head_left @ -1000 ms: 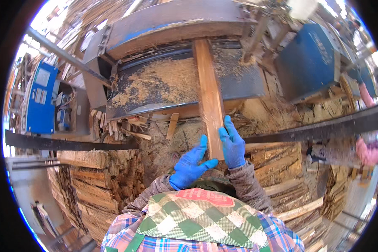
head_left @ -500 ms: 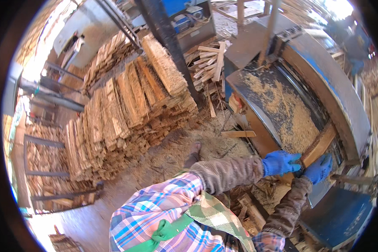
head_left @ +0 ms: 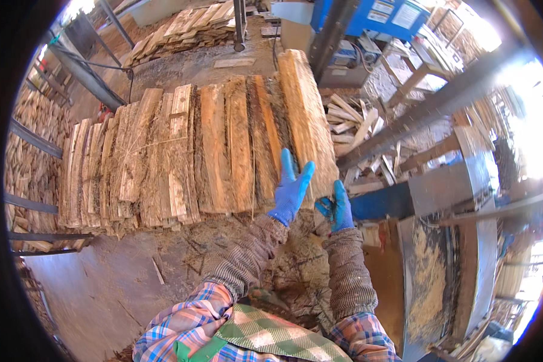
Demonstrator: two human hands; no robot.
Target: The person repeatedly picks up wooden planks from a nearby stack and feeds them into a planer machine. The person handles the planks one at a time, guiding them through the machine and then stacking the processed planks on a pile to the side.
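One thick board [head_left: 309, 114] lies at the right end of one large stack of planks [head_left: 214, 142]; one lower pile [head_left: 190, 30] sits behind. Two gloved hands are at the board's near end: the left hand [head_left: 288, 194] spread wide over it, the right hand [head_left: 342, 212] at its right corner, grip unclear.

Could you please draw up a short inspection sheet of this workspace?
Surface: wide stack of rough brown wooden boards, uneven.
Job's things: thick light-brown wooden board, lying on the stack's right end.
Clutter: loose pale wood scraps right of the stack.
Hands: blue-gloved left hand, fingers spread, at the board's near end; blue-gloved right hand at its near right corner, grip unclear.
Cables: thin black cable or hose hanging at upper left.
Surroundings: blue metal cabinet farther off; dark metal machine bed with tan sawdust at right.
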